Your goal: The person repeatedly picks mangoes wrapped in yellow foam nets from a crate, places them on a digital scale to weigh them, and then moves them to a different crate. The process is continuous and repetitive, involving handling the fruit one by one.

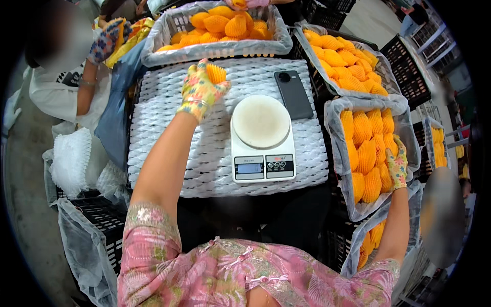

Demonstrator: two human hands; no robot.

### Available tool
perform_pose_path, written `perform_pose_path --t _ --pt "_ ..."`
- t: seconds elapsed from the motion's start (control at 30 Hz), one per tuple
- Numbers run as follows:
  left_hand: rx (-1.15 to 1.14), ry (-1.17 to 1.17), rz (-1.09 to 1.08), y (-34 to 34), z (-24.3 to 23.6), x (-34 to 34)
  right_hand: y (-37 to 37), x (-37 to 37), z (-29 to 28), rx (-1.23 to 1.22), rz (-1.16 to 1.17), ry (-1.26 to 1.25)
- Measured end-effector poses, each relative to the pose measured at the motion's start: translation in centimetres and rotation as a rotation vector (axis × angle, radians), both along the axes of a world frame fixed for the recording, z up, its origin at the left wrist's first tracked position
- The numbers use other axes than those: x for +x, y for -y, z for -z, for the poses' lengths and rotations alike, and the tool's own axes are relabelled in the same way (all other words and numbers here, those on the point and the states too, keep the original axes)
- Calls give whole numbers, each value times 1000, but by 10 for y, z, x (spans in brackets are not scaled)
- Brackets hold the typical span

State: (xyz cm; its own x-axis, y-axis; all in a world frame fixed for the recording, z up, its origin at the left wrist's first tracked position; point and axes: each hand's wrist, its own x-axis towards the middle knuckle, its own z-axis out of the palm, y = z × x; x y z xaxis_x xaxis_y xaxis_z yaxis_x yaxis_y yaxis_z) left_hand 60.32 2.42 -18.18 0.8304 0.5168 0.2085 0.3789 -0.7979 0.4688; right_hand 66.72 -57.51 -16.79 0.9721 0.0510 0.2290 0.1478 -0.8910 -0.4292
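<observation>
My left hand (198, 89), in a flowered glove, is closed round a fruit in an orange foam net (216, 74), held above the far left of the padded white work surface (163, 138). Behind the scale plate's front, a white kitchen scale (263, 138) stands on that surface with a bare round plate. My right hand (398, 163), gloved alike, reaches into the lined crate (348, 199) at the right. Its fingers curl over a netted fruit (391, 144) at the crate's right side, and they are partly hidden. Rows of similar netted fruit (365, 156) lie beside it.
A dark phone (294, 94) lies beyond the scale. Lined crates of netted fruit stand at the far side (217, 48) and far right (327, 77). White foam nets (71, 161) are bundled at left. A co-worker's gloved hand (106, 41) is at the upper left.
</observation>
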Motion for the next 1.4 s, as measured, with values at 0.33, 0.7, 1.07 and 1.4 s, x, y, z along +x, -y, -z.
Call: perform_pose_path --t 0.33,0.7,1.07,1.4 --pt "-419 218 470 -10 11 -5 -134 -28 -41 236 -383 77" --pt "-343 338 754 34 -10 -82 -275 -53 -50 156 -877 -4" --pt "-563 404 291 24 82 -127 -314 -42 -42 -35 -1117 -37" --pt "-750 422 261 25 79 -129 -346 -39 -45 -156 -1228 84"
